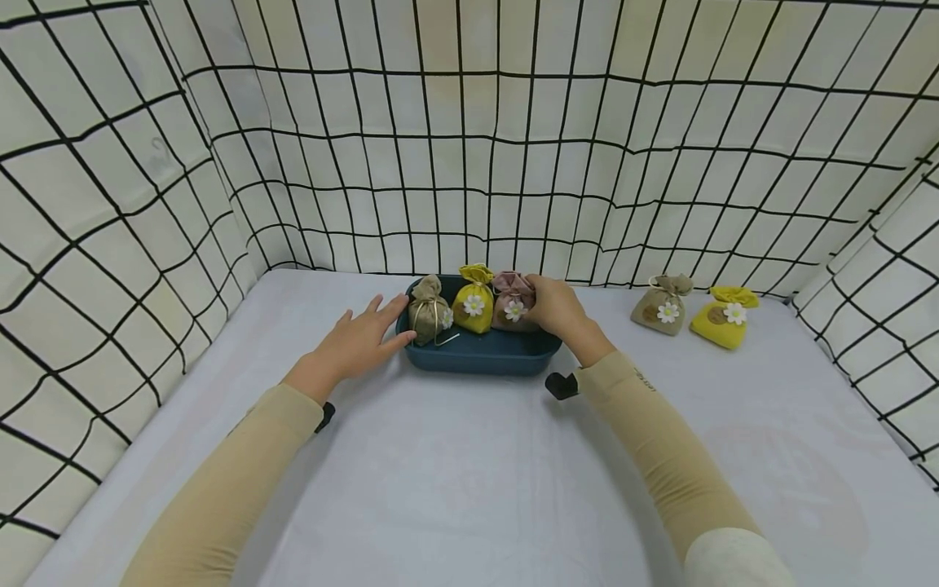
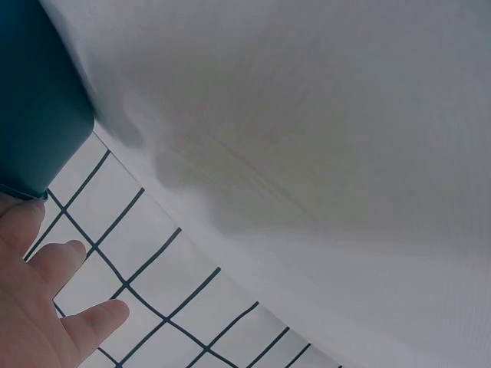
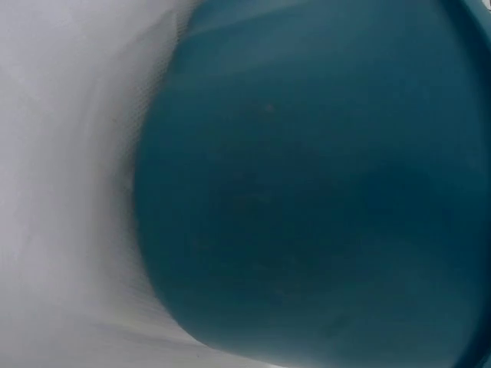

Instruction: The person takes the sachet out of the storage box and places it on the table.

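Observation:
A dark blue oblong tray [image 1: 480,364] stands near the back of the table, holding three small drawstring pouches with white flowers. From left to right they are a brown-beige pouch [image 1: 425,311], a yellow pouch [image 1: 473,308] and a dusty pink pouch [image 1: 513,287]. My right hand [image 1: 563,313] reaches over the tray's right end and grips the pink pouch by its right side. At the left end my left hand [image 1: 357,339] rests its spread fingers against the rim. The left wrist view shows that hand [image 2: 34,299] at the tray's edge; the right wrist view shows only the tray's wall [image 3: 307,192].
Right of the tray, a grey-beige pouch [image 1: 663,306] and another yellow pouch [image 1: 722,318] lie on the white-covered table [image 1: 469,489]. Black wire grid panels [image 1: 469,163] backed with white enclose the back and both sides.

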Demonstrator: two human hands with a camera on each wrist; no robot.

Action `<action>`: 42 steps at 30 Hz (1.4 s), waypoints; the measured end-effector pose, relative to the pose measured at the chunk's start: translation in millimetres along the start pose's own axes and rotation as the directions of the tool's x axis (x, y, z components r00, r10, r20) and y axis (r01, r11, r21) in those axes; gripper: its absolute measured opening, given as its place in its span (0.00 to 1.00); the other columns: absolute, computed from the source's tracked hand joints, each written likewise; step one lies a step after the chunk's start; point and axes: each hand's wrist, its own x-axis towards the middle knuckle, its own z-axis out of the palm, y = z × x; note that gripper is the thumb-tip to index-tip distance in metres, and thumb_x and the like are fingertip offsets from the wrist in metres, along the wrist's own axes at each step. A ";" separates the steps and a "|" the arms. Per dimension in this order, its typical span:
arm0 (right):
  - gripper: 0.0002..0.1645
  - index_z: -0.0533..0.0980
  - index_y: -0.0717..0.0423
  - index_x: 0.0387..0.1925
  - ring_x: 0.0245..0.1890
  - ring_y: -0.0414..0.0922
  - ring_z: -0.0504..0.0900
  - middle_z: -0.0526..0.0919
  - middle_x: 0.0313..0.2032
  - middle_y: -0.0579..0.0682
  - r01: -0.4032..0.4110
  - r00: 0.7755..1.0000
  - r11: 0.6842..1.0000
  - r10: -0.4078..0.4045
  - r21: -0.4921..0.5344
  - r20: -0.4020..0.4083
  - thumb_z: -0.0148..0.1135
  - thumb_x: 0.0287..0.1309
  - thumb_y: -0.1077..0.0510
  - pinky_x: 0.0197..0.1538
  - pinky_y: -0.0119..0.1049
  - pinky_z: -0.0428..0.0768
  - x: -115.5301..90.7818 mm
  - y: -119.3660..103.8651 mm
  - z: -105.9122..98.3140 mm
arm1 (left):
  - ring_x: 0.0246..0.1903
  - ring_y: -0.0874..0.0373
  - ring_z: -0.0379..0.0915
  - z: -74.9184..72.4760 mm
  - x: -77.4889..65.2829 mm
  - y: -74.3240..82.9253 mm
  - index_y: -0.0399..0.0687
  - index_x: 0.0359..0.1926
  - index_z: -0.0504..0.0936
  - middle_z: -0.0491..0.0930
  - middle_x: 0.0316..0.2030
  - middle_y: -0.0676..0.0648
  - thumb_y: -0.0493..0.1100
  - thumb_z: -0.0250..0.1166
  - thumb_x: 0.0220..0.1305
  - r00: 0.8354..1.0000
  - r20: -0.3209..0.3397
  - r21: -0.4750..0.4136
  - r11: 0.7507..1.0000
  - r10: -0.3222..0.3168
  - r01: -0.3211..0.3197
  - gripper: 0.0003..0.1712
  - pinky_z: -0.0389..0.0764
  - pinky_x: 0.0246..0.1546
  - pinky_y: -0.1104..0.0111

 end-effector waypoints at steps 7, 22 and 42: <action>0.31 0.76 0.64 0.63 0.51 0.57 0.83 0.85 0.53 0.61 0.002 1.000 1.000 -0.002 0.008 -0.012 0.74 0.59 0.63 0.54 0.51 0.80 -0.7 1.1 2.0 | 0.79 0.38 0.37 -0.3 -0.8 0.3 0.48 0.83 0.46 0.48 0.80 0.42 0.64 0.49 0.79 1.000 0.002 -0.009 1.000 0.003 -0.003 0.45 0.42 0.71 0.31; 0.31 0.77 0.62 0.64 0.48 0.53 0.84 0.87 0.47 0.59 0.064 0.996 0.995 -0.058 0.077 -0.071 0.74 0.59 0.63 0.51 0.48 0.82 -4.1 4.2 2.9 | 0.79 0.38 0.37 -0.7 -0.4 1.2 0.48 0.83 0.45 0.48 0.80 0.42 0.66 0.47 0.79 1.000 0.006 0.002 1.000 -0.010 0.010 0.45 0.43 0.71 0.32; 0.24 0.80 0.66 0.59 0.50 0.56 0.86 0.86 0.51 0.62 0.109 0.982 0.936 -0.048 0.334 -0.185 0.71 0.62 0.66 0.53 0.48 0.84 -9.2 13.5 -0.3 | 0.79 0.38 0.38 -2.1 -1.4 2.9 0.48 0.83 0.45 0.48 0.80 0.42 0.66 0.47 0.79 1.000 0.005 0.000 1.000 -0.014 0.014 0.45 0.42 0.71 0.32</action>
